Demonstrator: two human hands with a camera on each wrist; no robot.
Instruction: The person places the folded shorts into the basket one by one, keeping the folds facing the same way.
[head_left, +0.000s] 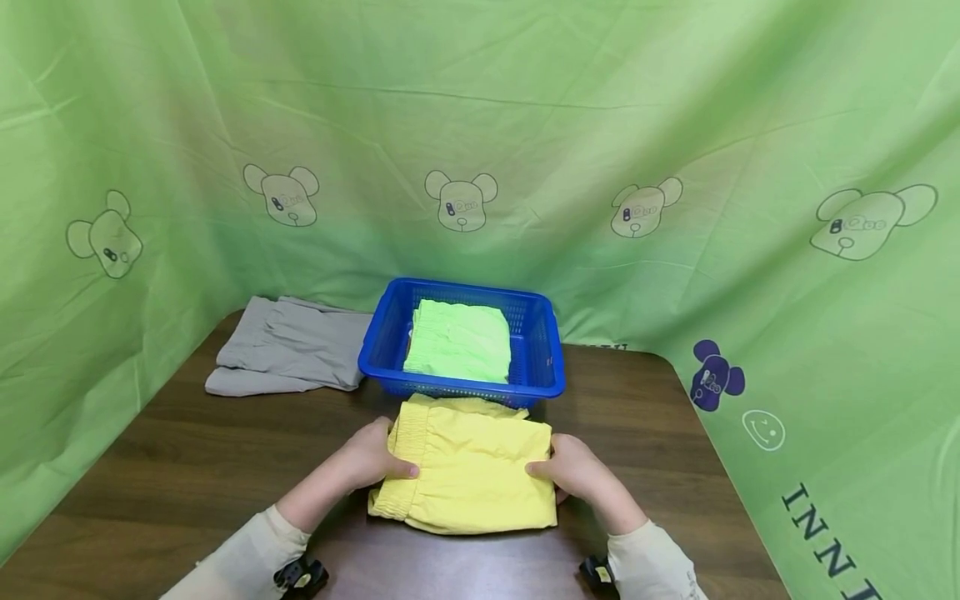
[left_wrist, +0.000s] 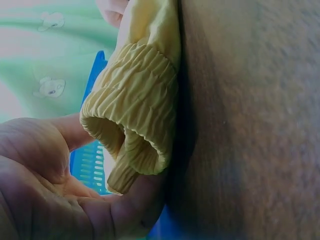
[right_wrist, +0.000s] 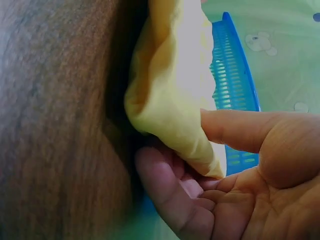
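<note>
Yellow folded cloth garment (head_left: 480, 475) lies, in the head view, between the left hand (head_left: 367, 457) and the right hand (head_left: 581, 471), long axis running left to right, both hands about equally near; it sits just on the near side of a blue perforated plastic basket (head_left: 531, 342) holding neon-green folded cloth (head_left: 459, 342); grey folded cloth (head_left: 292, 346) lies left of that on the brown wood-grain surface (head_left: 622, 400); left wrist view: thumb and fingers clamp the gathered elastic waistband (left_wrist: 137, 92); right wrist view: thumb above, curled fingers below, pinching the garment's right end.
</note>
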